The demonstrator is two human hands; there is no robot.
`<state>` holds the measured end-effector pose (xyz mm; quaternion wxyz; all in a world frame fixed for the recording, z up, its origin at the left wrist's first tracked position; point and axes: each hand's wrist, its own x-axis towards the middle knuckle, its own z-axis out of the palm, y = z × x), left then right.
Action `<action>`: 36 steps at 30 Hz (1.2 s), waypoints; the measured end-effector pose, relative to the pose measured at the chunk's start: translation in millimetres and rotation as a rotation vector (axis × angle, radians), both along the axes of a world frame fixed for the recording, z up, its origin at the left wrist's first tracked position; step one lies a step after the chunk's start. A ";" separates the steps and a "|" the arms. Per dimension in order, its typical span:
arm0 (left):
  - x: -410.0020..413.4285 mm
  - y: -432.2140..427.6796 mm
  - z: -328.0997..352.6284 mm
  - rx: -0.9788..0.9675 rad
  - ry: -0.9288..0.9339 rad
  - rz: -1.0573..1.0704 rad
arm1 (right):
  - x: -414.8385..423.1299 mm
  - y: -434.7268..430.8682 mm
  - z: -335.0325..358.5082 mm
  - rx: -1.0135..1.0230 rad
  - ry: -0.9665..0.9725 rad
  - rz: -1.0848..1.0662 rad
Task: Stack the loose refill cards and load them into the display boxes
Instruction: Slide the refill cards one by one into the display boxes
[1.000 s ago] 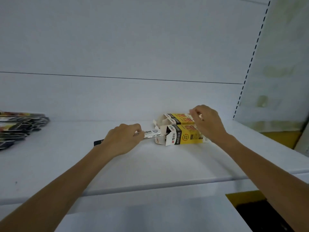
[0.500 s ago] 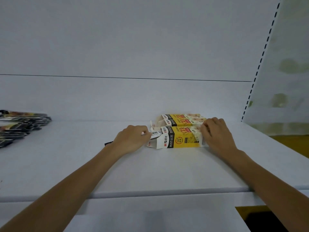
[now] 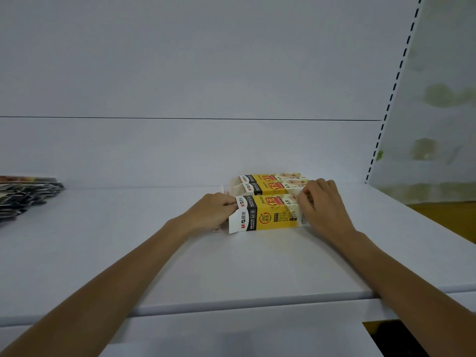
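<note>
Three yellow boxes (image 3: 273, 213) are laid side by side near the back edge of the shelf (image 3: 231, 274), toward its right end. The nearest box is gripped at its open left end by the left hand (image 3: 213, 211) and pressed at its right end by the curled right hand (image 3: 322, 204). Loose cards (image 3: 25, 194) are piled at the far left edge.

**A shop's stationery shelving**

This looks like a retail shop. A white metal shelf (image 3: 180, 253) runs in front of a plain back panel (image 3: 206, 73), with a slotted upright (image 3: 394, 86) at the right for adjustable brackets. Yellow printed display boxes (image 3: 273, 210) bearing a price mark and brand lettering lie on the shelf, and a pile of carded packets (image 3: 25, 194) lies at the far left.
</note>
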<state>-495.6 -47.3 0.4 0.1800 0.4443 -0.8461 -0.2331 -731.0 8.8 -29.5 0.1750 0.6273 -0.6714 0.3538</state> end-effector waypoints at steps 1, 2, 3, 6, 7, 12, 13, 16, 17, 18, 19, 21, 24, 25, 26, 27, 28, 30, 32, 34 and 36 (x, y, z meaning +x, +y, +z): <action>-1.2 -1.4 1.7 0.044 0.004 0.004 | -1.3 -1.3 -1.4 0.009 -0.005 -0.004; -1.1 -3.8 3.4 0.069 0.015 0.016 | -1.9 -1.8 -2.1 0.022 0.012 -0.011; 0.0 -6.7 3.8 0.079 0.040 0.030 | -3.3 -2.9 -3.9 0.035 0.040 -0.018; 8.5 -9.7 6.4 0.033 0.104 -0.004 | -4.2 -3.0 -4.4 0.044 0.038 -0.023; 12.3 -8.9 8.4 -0.014 0.091 -0.022 | -4.7 -2.7 -4.5 0.037 0.033 -0.016; 45.1 6.1 15.9 -0.362 -0.238 0.188 | -4.6 -0.4 -4.5 -0.007 0.074 -0.013; 55.3 9.8 14.0 -0.327 -0.273 0.227 | -5.1 -1.3 -4.8 -0.012 0.088 -0.023; 82.8 18.7 2.6 -0.240 -0.296 0.272 | -9.6 -7.3 -8.9 0.015 0.201 -0.039; 87.7 19.3 -1.6 -0.224 -0.214 0.285 | -11.4 -9.6 -9.8 0.033 0.211 -0.054; 89.6 20.3 -4.4 -0.205 -0.096 0.296 | -13.6 -12.0 -10.9 0.044 0.203 -0.067; 89.1 21.1 -6.2 -0.182 0.015 0.299 | -15.0 -14.2 -11.8 0.047 0.189 -0.076; 83.8 23.4 -6.9 -0.148 0.146 0.311 | -15.9 -16.4 -13.5 0.051 0.201 -0.093; 71.2 23.7 -4.6 -0.129 0.215 0.319 | -12.9 -14.6 -13.4 0.023 0.198 -0.067; 66.1 23.2 -3.4 -0.120 0.236 0.315 | -11.5 -13.5 -11.9 0.000 0.158 -0.049; 60.1 23.7 -1.8 -0.107 0.259 0.307 | -10.2 -12.5 -10.4 -0.011 0.144 -0.048; 53.8 24.8 -0.2 -0.094 0.282 0.296 | -10.5 -12.5 -10.3 -0.003 0.184 -0.059; 46.5 27.2 1.6 -0.079 0.301 0.281 | -11.1 -12.1 -11.1 0.018 0.247 -0.076; 31.6 31.3 3.1 -0.033 0.368 0.233 | -14.7 -9.6 -13.1 0.065 0.337 -0.084; 18.7 35.2 2.2 0.055 0.492 0.192 | -14.7 -5.3 -11.8 0.062 0.324 -0.049; 10.4 35.7 -0.3 0.086 0.550 0.215 | -15.9 -5.1 -10.9 0.022 0.256 -0.021; 7.3 32.7 -1.9 0.013 0.535 0.272 | -17.8 -7.5 -11.7 0.054 0.224 -0.031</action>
